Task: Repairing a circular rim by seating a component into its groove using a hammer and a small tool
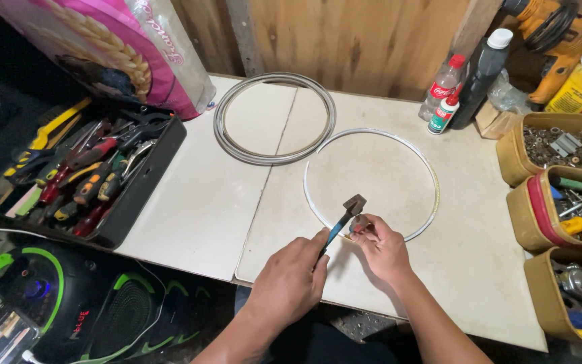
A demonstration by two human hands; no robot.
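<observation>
Seen from above, two bare hands at the near edge of a pale workbench (190, 202). Left hand (289, 278) closed around the blue handle of a small hammer (345, 217), its dark head raised just above the bench. Right hand (382, 248) pinching the near arc of a thin white ring (432, 176), fingertips closed on it beside the hammer head; what sits between the fingers too small to tell. White ring lying flat on the bench, in front of both hands. Farther back and to the left, a coiled grey ring (227, 145) of several turns, flat on the bench, almost touching the white one. At far left, a black tray (146, 192) crowded with pliers and screwdrivers, partly under a pink printed sack (102, 47). At the back right, a clear bottle with a red cap (442, 84), a black bottle with a white cap (481, 67) and a small white bottle (443, 114) standing together against the wooden wall. Along the right edge, tan containers (516, 162) holding screws and small tools.
</observation>
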